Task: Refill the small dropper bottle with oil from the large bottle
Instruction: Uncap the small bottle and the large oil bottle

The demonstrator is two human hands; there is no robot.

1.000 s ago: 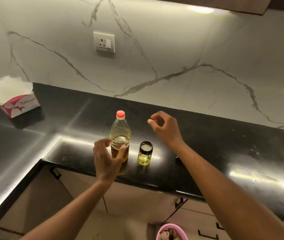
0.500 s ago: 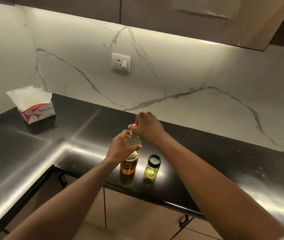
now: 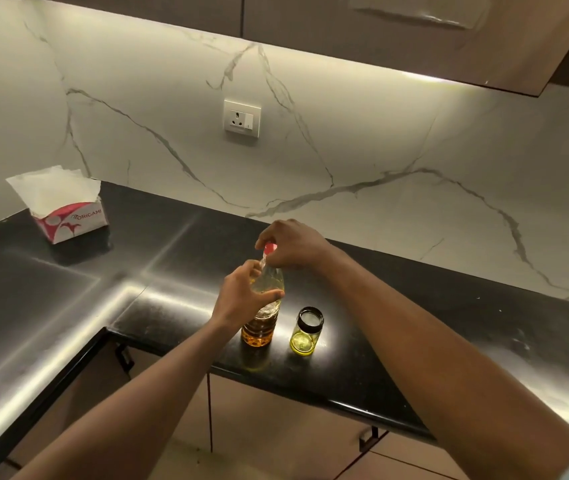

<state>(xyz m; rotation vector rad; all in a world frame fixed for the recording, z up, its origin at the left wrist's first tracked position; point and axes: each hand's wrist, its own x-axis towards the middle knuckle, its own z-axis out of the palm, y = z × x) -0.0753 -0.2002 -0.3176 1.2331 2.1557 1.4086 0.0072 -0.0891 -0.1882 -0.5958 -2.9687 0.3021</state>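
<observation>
The large clear bottle (image 3: pixel 261 327) holds amber oil in its lower part and stands upright near the front edge of the black counter (image 3: pixel 414 323). My left hand (image 3: pixel 241 297) grips its upper body. My right hand (image 3: pixel 291 242) curls over the red cap (image 3: pixel 269 248) at its top. Just right of the bottle stands the small yellow-green dropper bottle (image 3: pixel 304 336), open-mouthed with a black rim and a little oil at the bottom; neither hand touches it.
A red and white tissue box (image 3: pixel 68 213) sits at the back left of the counter. A wall socket (image 3: pixel 242 118) is on the marble backsplash. Cabinet fronts with dark handles (image 3: pixel 367 438) lie below the counter edge.
A second ago both hands hovered apart from the bottle. Since then the left hand closed on the bottle's body and the right hand came down onto the red cap.
</observation>
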